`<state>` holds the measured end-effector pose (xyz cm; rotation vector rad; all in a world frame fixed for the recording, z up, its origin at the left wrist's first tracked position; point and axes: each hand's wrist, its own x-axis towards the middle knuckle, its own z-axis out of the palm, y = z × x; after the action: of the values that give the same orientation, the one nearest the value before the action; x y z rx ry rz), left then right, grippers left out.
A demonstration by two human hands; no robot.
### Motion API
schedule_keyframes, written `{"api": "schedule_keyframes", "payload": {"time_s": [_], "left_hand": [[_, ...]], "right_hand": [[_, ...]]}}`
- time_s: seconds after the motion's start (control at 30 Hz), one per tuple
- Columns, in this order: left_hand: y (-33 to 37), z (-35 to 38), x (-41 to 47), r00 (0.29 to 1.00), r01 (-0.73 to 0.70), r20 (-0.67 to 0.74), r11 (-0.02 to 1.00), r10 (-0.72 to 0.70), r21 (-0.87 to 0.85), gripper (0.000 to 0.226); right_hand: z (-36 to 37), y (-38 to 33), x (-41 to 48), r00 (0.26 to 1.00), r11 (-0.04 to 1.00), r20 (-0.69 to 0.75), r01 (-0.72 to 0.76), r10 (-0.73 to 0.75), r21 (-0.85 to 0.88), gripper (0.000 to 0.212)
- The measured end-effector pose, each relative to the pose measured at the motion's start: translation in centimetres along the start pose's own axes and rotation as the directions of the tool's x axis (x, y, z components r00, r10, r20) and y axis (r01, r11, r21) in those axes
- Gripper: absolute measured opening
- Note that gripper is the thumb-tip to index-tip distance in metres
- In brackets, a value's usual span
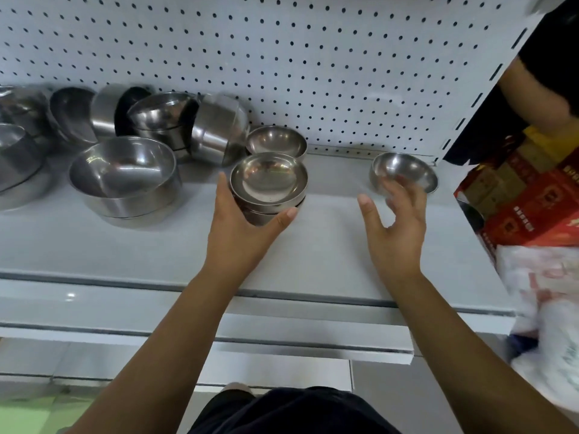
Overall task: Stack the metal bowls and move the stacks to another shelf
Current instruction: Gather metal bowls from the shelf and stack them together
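A short stack of small metal bowls (269, 180) stands on the grey shelf (313, 255), a little left of its middle. My left hand (241, 233) grips the stack's near side, thumb on the right and fingers on the left. Further right sits a single small metal bowl (405, 169). My right hand (398, 223) hovers at its near edge with fingers spread and blurred, holding nothing. Another small bowl (276, 140) rests just behind the stack.
Larger metal bowls crowd the shelf's left side, one big bowl (122, 173) upright in front and others tipped behind it. A pegboard wall (282, 57) backs the shelf. Red boxes (526, 211), plastic bags (548, 308) and another person's arm (539, 95) are at the right.
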<state>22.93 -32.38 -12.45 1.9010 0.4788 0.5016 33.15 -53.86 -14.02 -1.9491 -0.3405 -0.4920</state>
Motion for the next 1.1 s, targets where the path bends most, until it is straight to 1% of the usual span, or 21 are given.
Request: {"api": "schedule_keyframes", "payload": {"time_s": [0.07,0.1,0.2,0.33,0.4,0.53,0.63,0.73,0.83,0.9,0.97,1.03,1.1], "left_hand": [[0.1,0.9,0.2,0.999,-0.02,-0.05,1.0,0.019,-0.015,0.124],[0.1,1.2,0.2,0.997,-0.027,-0.079,0.999,0.025,-0.021,0.119],[0.1,1.4,0.3,0.991,-0.057,-0.122,0.998,0.051,-0.041,0.104],[0.0,1.2,0.4,0.99,-0.072,-0.127,0.996,0.065,-0.048,0.103],[0.1,1.3,0.3,0.99,-0.06,-0.131,0.996,0.052,-0.06,0.102],[0.1,1.1,0.3,0.99,-0.054,-0.135,0.995,0.043,-0.085,0.098],[-0.2,0.9,0.3,0.991,-0.064,-0.123,0.993,0.051,-0.097,0.098],[-0.5,0.6,0.3,0.994,-0.065,-0.097,0.992,0.055,-0.11,0.098],[-0.9,0.2,0.3,0.997,-0.055,-0.068,0.989,0.046,-0.136,0.098],[-0.9,0.0,0.2,0.998,-0.044,-0.047,0.985,0.037,-0.166,0.097],[-0.9,-0.1,0.1,0.999,-0.044,-0.037,0.982,0.037,-0.185,0.097],[-0.9,-0.1,0.0,0.998,-0.054,-0.04,0.982,0.048,-0.182,0.097],[-1.0,-0.1,-0.1,0.997,-0.063,-0.054,0.98,0.054,-0.187,0.097]], "right_hand": [[-1.0,0.4,0.3,0.998,0.997,-0.051,-0.05,0.046,-0.065,0.05],[-1.3,0.5,0.5,0.996,0.994,-0.058,-0.069,0.064,-0.09,0.057],[-1.9,0.9,1.9,0.988,0.978,-0.049,-0.152,0.146,-0.144,0.087],[-1.9,2.2,4.3,0.947,0.945,-0.068,-0.319,0.314,-0.078,0.126],[-1.8,2.8,5.1,0.935,0.934,-0.066,-0.353,0.349,-0.056,0.135],[-1.5,3.3,6.0,0.919,0.921,-0.063,-0.388,0.389,0.023,0.136],[-1.6,2.9,6.1,0.904,0.906,-0.054,-0.422,0.424,0.039,0.139],[-1.4,1.6,5.8,0.893,0.893,-0.042,-0.445,0.448,0.062,0.134],[-0.8,-0.3,5.2,0.905,0.897,0.0,-0.421,0.425,0.132,0.129],[-0.3,-1.6,4.8,0.917,0.897,0.075,-0.4,0.393,0.19,0.121],[0.3,-3.0,4.5,0.922,0.894,0.192,-0.376,0.336,0.242,0.117],[0.8,-4.4,4.4,0.906,0.893,0.322,-0.365,0.276,0.262,0.125],[1.3,-5.3,4.5,0.872,0.893,0.437,-0.361,0.222,0.268,0.124]]}}
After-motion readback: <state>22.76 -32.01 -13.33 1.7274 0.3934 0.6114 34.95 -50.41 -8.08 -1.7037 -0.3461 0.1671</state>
